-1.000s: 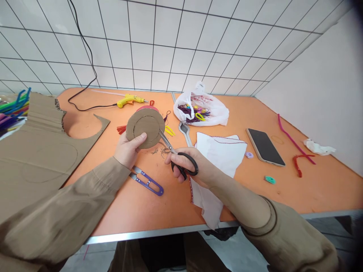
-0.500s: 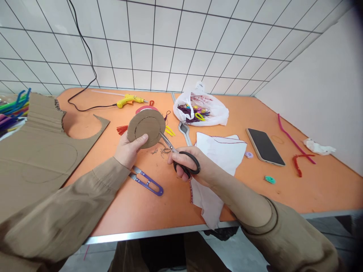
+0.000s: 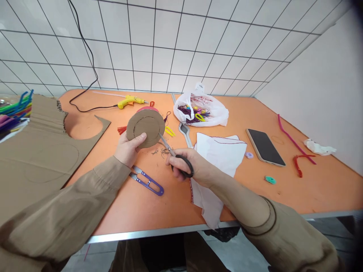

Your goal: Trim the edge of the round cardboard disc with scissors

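My left hand (image 3: 129, 149) grips a round cardboard disc (image 3: 147, 126) by its lower left edge, thumb on top. A smaller circle is marked or scored on the disc. Black-handled scissors (image 3: 181, 162) are in my right hand (image 3: 188, 164), and their blade tips meet the disc's right side. Behind the disc a red round piece (image 3: 147, 108) and a red tassel (image 3: 121, 130) partly show. Purple thread snips (image 3: 147, 181) lie below my left hand. Dark scraps (image 3: 163, 151) are scattered under the scissors.
A corded yellow glue gun (image 3: 130, 101) lies at the back. Cut cardboard (image 3: 51, 151) covers the left side. A plastic bag (image 3: 218, 111) of threads, white cloth (image 3: 218, 151) and a phone (image 3: 265, 147) are toward the right, with pipe cleaners (image 3: 295, 138) beyond.
The scissors and my right hand have shifted slightly left, with the handles closer together. The disc has barely moved in my left hand.
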`<act>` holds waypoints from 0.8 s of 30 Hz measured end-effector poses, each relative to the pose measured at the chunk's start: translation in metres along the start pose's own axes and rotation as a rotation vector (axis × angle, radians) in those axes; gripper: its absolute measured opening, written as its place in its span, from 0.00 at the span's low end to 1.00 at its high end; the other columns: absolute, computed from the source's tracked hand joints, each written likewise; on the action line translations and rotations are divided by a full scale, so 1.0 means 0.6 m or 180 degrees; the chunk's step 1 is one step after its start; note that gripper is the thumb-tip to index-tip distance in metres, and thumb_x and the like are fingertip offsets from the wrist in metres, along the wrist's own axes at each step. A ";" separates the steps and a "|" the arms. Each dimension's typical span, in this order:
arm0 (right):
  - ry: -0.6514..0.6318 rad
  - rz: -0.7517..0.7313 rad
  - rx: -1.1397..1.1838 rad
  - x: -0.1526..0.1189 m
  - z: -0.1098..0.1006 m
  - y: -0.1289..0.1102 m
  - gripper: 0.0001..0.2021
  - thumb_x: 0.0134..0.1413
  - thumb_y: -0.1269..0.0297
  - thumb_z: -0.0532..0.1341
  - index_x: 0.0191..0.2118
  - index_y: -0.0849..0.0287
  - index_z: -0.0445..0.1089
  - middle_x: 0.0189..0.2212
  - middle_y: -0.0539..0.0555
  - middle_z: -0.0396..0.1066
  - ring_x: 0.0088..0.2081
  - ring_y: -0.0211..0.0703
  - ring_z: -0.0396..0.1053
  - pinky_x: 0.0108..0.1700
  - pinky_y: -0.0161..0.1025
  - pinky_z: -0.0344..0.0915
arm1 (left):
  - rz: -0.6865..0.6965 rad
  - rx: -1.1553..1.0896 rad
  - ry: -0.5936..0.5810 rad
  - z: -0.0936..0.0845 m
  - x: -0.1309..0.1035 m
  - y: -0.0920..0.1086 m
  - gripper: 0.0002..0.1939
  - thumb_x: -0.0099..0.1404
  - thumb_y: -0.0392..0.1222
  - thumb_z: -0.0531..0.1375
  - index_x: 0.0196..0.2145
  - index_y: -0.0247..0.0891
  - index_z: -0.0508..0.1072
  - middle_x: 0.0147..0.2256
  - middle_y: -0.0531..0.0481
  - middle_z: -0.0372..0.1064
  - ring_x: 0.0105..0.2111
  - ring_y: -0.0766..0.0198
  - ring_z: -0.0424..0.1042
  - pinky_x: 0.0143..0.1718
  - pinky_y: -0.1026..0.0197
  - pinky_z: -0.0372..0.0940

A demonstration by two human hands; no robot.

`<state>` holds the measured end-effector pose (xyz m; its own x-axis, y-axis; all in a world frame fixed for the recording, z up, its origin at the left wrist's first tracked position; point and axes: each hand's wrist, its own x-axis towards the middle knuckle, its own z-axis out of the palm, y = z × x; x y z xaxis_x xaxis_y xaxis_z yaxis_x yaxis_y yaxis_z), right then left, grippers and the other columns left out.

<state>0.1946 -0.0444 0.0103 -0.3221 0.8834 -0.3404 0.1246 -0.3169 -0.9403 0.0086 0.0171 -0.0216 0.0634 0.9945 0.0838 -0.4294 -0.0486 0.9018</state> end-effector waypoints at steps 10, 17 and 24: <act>-0.0186 -0.0259 0.0430 -0.001 -0.008 0.009 0.20 0.42 0.47 0.65 0.29 0.62 0.69 0.16 0.50 0.69 0.15 0.37 0.67 0.17 0.32 0.51 | -0.0261 -0.0452 0.0349 -0.007 0.009 0.001 0.18 0.45 0.33 0.70 0.38 0.35 0.78 0.41 0.44 0.79 0.47 0.49 0.75 0.46 0.53 0.73; -0.0068 -0.0189 0.0377 -0.004 -0.007 0.002 0.22 0.41 0.46 0.66 0.29 0.63 0.69 0.16 0.50 0.69 0.15 0.35 0.66 0.16 0.31 0.51 | -0.0242 -0.0322 0.0167 -0.002 0.002 0.002 0.28 0.44 0.35 0.72 0.46 0.37 0.77 0.38 0.44 0.79 0.44 0.51 0.77 0.42 0.55 0.72; -0.0058 -0.0011 0.0352 -0.003 -0.011 0.002 0.23 0.41 0.44 0.67 0.29 0.62 0.70 0.15 0.49 0.69 0.14 0.34 0.64 0.16 0.31 0.55 | -0.0144 -0.0143 0.0112 -0.005 0.003 0.005 0.31 0.42 0.38 0.73 0.47 0.39 0.76 0.38 0.45 0.79 0.43 0.52 0.76 0.41 0.57 0.71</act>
<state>0.2018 -0.0439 0.0100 -0.3396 0.8784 -0.3364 0.0194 -0.3510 -0.9362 0.0046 0.0194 -0.0202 0.0523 0.9983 0.0276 -0.4670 0.0000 0.8843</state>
